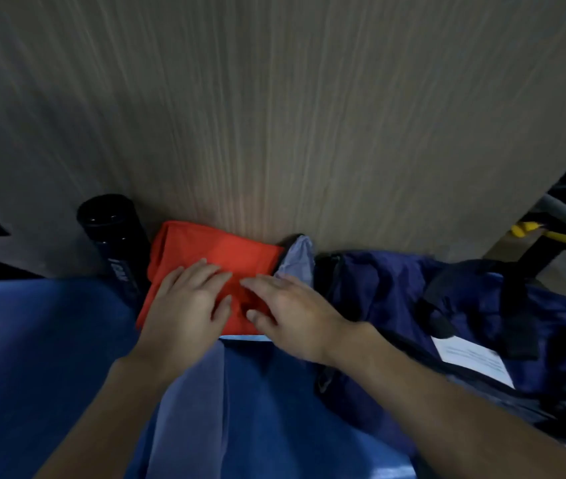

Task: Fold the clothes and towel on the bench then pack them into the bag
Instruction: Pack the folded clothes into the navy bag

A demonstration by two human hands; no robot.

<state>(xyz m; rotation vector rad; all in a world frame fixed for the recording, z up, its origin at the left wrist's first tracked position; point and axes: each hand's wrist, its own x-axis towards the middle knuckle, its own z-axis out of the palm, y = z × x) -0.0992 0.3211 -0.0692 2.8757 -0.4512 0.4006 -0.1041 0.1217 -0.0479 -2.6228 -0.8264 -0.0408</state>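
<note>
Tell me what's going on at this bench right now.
A person is folding clothes. Both hands, the left hand and right hand, lie flat on a folded orange garment on the blue bench. A black bottle lies to its left, a navy bag sits to its right, and a grey-blue cloth waits nearer.

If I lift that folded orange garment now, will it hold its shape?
Probably not: the orange garment looks thin and soft, so it should droop and unfold. It seems light. Both hands, left hand and right hand, lie flat on it; support it from underneath.
</note>
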